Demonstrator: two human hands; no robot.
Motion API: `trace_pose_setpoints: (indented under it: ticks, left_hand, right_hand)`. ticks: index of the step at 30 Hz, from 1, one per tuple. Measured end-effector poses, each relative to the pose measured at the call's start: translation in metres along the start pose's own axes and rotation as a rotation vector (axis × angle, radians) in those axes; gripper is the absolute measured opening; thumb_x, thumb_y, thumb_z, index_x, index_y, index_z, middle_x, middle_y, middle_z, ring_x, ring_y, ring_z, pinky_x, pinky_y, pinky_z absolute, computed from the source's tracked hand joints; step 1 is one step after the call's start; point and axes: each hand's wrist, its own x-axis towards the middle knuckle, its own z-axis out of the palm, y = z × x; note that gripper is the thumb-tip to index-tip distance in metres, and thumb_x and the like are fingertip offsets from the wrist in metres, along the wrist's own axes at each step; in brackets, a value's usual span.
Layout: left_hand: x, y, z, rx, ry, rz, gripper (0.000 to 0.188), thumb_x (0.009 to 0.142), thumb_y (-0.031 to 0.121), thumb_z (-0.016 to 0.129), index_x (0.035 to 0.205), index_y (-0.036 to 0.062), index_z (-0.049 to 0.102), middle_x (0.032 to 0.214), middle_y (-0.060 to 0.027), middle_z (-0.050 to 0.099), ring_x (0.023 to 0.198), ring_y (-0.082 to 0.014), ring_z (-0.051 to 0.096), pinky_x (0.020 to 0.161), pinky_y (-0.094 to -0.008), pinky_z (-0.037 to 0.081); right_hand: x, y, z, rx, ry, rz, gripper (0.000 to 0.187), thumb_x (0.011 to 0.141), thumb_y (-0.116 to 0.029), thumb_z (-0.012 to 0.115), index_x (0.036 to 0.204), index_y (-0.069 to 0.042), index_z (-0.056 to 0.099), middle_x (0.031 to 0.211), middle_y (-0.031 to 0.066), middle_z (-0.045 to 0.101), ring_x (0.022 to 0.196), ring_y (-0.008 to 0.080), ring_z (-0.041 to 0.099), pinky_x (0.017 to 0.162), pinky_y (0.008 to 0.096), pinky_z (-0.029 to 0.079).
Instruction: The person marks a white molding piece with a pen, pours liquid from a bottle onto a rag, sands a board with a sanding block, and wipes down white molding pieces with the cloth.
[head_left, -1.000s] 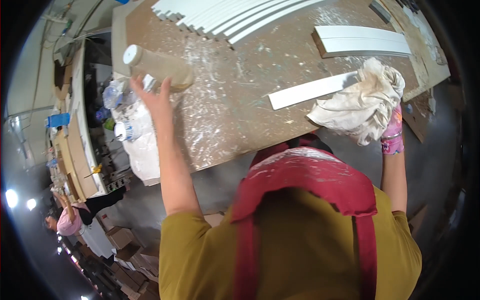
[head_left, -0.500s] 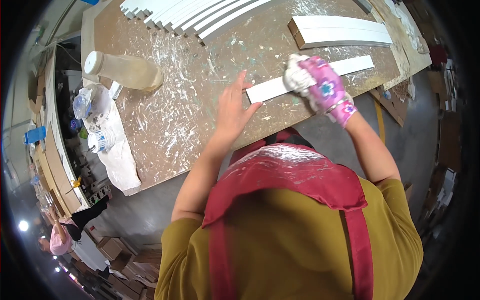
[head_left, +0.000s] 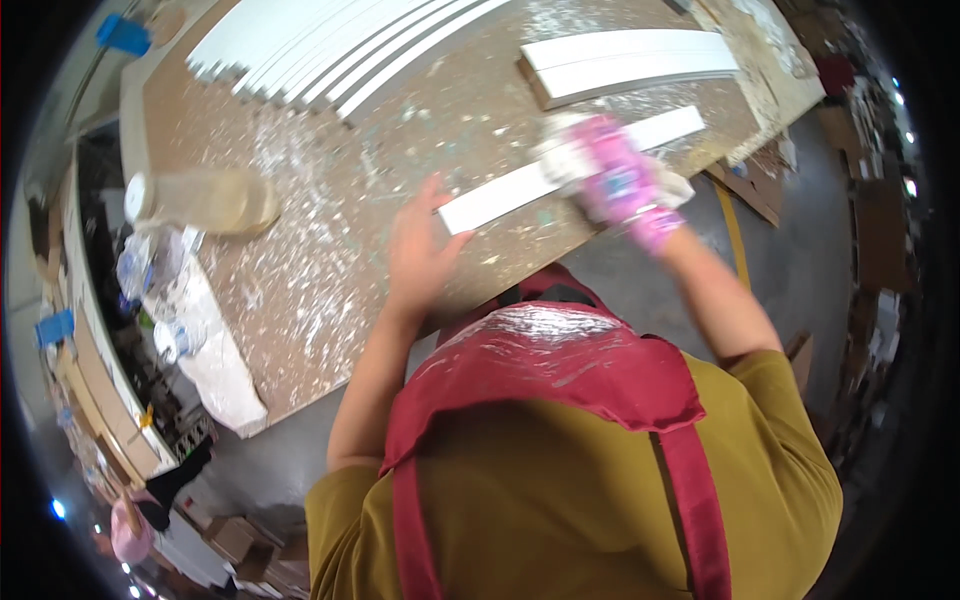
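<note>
Head view: a bare left hand (head_left: 418,255) and a gloved right hand (head_left: 617,180) meet at one white strip (head_left: 500,202), which lies flat on the paint-flecked worktable (head_left: 480,130). To rub the cloth (head_left: 560,165) well along the strip, I would judge that the braced end needs to stay firm, with the thumb kept low beside the edge so the upper face is clear. The cloth is best kept bunched beneath the palm, pressed evenly across the strip's width and drawn lengthwise rather than sideways (a sideways push could easily skew so slim a piece).

As for the fingers, the left ones are spread: forefinger past the strip's far corner, thumb at its near corner, with the strip's left end sitting in the gap between them. The thumb looks to be touching; how hard it presses, I cannot tell. The right fingers are closed over the bunched cloth, about midway along the strip, though blur hides the exact fingertips. The strip's right end pokes out bare beyond that hand. A pair of stacked boards (head_left: 630,65) lies just past the strip on its far side, and a cloudy bottle (head_left: 205,203) lies well apart to its left.
</note>
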Motion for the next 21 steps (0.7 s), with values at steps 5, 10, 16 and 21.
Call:
trace_pose_setpoints:
  ticks: [5, 10, 16, 21]
  left_hand:
    - [-0.009, -0.007, -0.003, 0.018, 0.002, -0.053, 0.074, 0.068, 0.011, 0.08, 0.133, 0.0041, 0.045, 0.11, -0.0099, 0.064, 0.105, -0.0297, 0.056, 0.092, -0.0392, 0.042]
    - [0.0, 0.011, -0.003, 0.094, -0.024, -0.104, 0.071, 0.067, 0.007, 0.08, 0.13, 0.0034, 0.047, 0.109, -0.0094, 0.064, 0.105, -0.0293, 0.056, 0.093, -0.0388, 0.042]
    - [0.0, 0.011, -0.005, 0.087, -0.063, -0.181, 0.069, 0.068, 0.006, 0.079, 0.129, 0.0037, 0.048, 0.11, -0.0115, 0.062, 0.105, -0.0294, 0.055, 0.093, -0.039, 0.041]
    - [0.004, 0.028, -0.013, 0.141, -0.1, -0.153, 0.065, 0.069, 0.008, 0.078, 0.128, 0.0037, 0.049, 0.112, -0.0138, 0.06, 0.107, -0.0308, 0.053, 0.094, -0.0384, 0.04]
  right_hand:
    - [0.004, -0.041, 0.024, -0.155, -0.017, -0.117, 0.023, 0.085, -0.018, 0.054, 0.105, -0.011, 0.061, 0.1, 0.0098, 0.062, 0.099, 0.022, 0.061, 0.079, 0.0368, 0.053]
    - [-0.028, 0.074, -0.062, -0.395, 0.21, 0.527, 0.028, 0.09, -0.018, 0.051, 0.114, -0.006, 0.059, 0.106, 0.0128, 0.064, 0.105, 0.0233, 0.059, 0.088, 0.0342, 0.052]
    - [-0.01, 0.021, 0.006, 0.121, -0.172, 0.376, 0.03, 0.095, -0.021, 0.045, 0.113, 0.0, 0.055, 0.1, 0.012, 0.063, 0.088, 0.0203, 0.063, 0.072, 0.0322, 0.056]
    - [-0.059, 0.156, -0.071, -0.224, 0.196, 0.64, 0.027, 0.096, -0.018, 0.045, 0.115, -0.004, 0.057, 0.096, 0.0094, 0.064, 0.079, 0.0146, 0.063, 0.061, 0.0268, 0.054]
